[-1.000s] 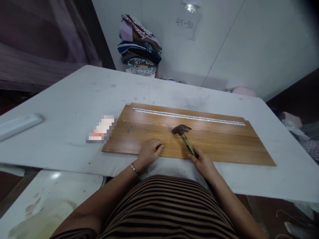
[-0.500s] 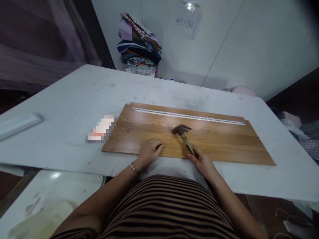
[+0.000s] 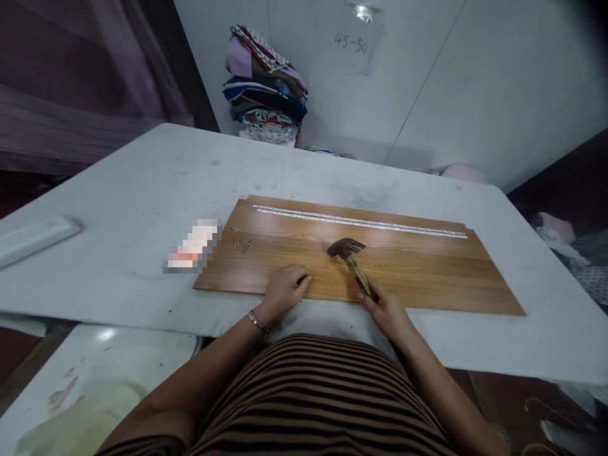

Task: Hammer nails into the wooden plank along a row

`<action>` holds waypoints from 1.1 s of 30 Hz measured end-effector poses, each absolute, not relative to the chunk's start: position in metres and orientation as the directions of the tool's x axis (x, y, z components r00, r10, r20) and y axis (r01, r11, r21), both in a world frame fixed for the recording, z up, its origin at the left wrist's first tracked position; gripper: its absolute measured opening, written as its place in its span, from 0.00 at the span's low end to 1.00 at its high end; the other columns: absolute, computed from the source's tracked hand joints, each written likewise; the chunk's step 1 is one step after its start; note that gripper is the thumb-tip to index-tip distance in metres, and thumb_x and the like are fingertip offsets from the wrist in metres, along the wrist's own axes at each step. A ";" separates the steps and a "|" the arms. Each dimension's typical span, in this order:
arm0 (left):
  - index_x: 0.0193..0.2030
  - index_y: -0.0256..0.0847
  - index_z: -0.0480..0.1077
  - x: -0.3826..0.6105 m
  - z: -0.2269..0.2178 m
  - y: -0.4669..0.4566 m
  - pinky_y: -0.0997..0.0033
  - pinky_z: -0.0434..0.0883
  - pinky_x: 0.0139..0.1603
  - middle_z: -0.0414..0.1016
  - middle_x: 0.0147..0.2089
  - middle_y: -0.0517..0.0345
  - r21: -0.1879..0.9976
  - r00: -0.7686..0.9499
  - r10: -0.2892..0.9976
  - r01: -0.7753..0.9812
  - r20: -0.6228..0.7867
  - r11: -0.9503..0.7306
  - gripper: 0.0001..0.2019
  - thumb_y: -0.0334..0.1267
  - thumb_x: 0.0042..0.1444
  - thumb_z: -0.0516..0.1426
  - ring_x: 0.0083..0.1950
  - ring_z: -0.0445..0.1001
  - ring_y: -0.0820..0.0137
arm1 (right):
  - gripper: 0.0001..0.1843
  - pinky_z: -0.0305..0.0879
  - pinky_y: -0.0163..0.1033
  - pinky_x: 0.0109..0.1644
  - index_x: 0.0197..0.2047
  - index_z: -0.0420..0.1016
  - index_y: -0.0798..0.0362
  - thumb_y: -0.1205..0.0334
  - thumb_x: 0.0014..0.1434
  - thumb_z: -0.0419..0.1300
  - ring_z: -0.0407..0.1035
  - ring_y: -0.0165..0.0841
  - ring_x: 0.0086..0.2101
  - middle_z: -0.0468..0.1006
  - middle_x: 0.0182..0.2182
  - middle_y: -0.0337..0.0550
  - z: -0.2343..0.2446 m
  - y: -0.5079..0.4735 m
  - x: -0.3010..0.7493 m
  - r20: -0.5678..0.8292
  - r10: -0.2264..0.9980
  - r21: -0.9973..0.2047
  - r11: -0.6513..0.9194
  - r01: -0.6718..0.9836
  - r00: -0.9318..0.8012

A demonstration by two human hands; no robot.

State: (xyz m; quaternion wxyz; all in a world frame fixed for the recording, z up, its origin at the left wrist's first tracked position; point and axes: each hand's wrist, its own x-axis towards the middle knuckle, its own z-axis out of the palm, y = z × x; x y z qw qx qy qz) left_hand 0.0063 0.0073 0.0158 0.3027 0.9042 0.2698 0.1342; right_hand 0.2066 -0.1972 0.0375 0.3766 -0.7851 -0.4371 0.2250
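A claw hammer [image 3: 358,274] with a dark metal head and a yellow-black handle is in my right hand [image 3: 387,311], fingers wrapped round the lower handle. Its head lies at or just above the wooden board [image 3: 441,278]; I cannot tell whether they touch. Beside the head runs a short row of small dark dots [image 3: 373,265] on the board. My left hand [image 3: 286,287] rests curled at the board's near edge, and the inside of its fingers is hidden. Several loose nails [image 3: 237,244] lie near the board's left end, with a small metal piece [image 3: 246,246] among them.
Two pale, marked strips [image 3: 361,221] run along the board's far side. A blurred-out object [image 3: 192,247] lies left of the board on the white-covered table [image 3: 133,190]. A long white object [image 3: 38,237] is further left. Folded cloth [image 3: 266,82] is stacked behind the table.
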 end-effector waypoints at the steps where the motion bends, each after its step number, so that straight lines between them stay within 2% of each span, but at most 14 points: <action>1: 0.40 0.42 0.75 0.006 0.016 0.007 0.68 0.68 0.47 0.81 0.41 0.55 0.621 0.819 0.568 0.405 0.080 -0.671 0.10 0.37 0.68 0.53 0.44 0.76 0.67 | 0.26 0.73 0.55 0.58 0.62 0.78 0.50 0.55 0.62 0.58 0.79 0.49 0.53 0.84 0.54 0.52 0.038 -0.198 0.207 -0.028 0.853 -0.786 -0.341 0.516 0.521; 9: 0.39 0.43 0.76 0.007 0.015 0.007 0.68 0.68 0.46 0.81 0.41 0.55 0.620 0.814 0.575 0.412 0.079 -0.668 0.10 0.38 0.68 0.53 0.44 0.76 0.67 | 0.25 0.76 0.52 0.51 0.60 0.79 0.49 0.53 0.63 0.57 0.81 0.48 0.46 0.87 0.47 0.49 0.038 -0.206 0.214 -0.021 0.830 -0.768 -0.370 0.523 0.557; 16: 0.40 0.43 0.76 0.007 0.014 0.007 0.68 0.68 0.46 0.82 0.42 0.55 0.632 0.811 0.579 0.403 0.088 -0.662 0.09 0.38 0.67 0.54 0.45 0.77 0.67 | 0.26 0.75 0.53 0.55 0.60 0.80 0.50 0.53 0.61 0.59 0.80 0.50 0.51 0.86 0.52 0.51 0.032 -0.209 0.211 -0.009 0.832 -0.786 -0.348 0.511 0.554; 21: 0.39 0.42 0.75 0.007 0.015 0.007 0.69 0.68 0.46 0.81 0.41 0.55 0.622 0.817 0.570 0.402 0.088 -0.672 0.09 0.37 0.67 0.53 0.44 0.76 0.67 | 0.24 0.75 0.54 0.53 0.59 0.80 0.49 0.54 0.62 0.58 0.81 0.49 0.48 0.86 0.49 0.50 0.030 -0.208 0.210 -0.035 0.840 -0.788 -0.357 0.502 0.542; 26: 0.40 0.42 0.76 0.007 0.015 0.008 0.69 0.68 0.46 0.81 0.41 0.55 0.623 0.812 0.576 0.402 0.096 -0.670 0.10 0.38 0.67 0.54 0.44 0.76 0.68 | 0.26 0.75 0.55 0.53 0.60 0.79 0.52 0.53 0.63 0.58 0.80 0.51 0.48 0.86 0.50 0.54 0.030 -0.207 0.212 -0.058 0.841 -0.789 -0.369 0.491 0.538; 30: 0.40 0.42 0.76 0.007 0.015 0.007 0.69 0.68 0.46 0.81 0.41 0.55 0.621 0.808 0.584 0.419 0.077 -0.662 0.09 0.37 0.67 0.54 0.44 0.76 0.68 | 0.27 0.74 0.54 0.55 0.61 0.79 0.50 0.53 0.61 0.59 0.79 0.50 0.51 0.86 0.51 0.50 0.031 -0.208 0.213 -0.027 0.826 -0.797 -0.358 0.486 0.563; 33: 0.40 0.42 0.76 0.007 0.017 0.007 0.70 0.68 0.46 0.81 0.42 0.56 0.611 0.811 0.582 0.432 0.059 -0.663 0.09 0.37 0.67 0.54 0.44 0.76 0.68 | 0.26 0.74 0.50 0.51 0.60 0.79 0.50 0.52 0.62 0.58 0.80 0.48 0.46 0.87 0.48 0.49 0.034 -0.210 0.214 -0.032 0.814 -0.801 -0.369 0.472 0.581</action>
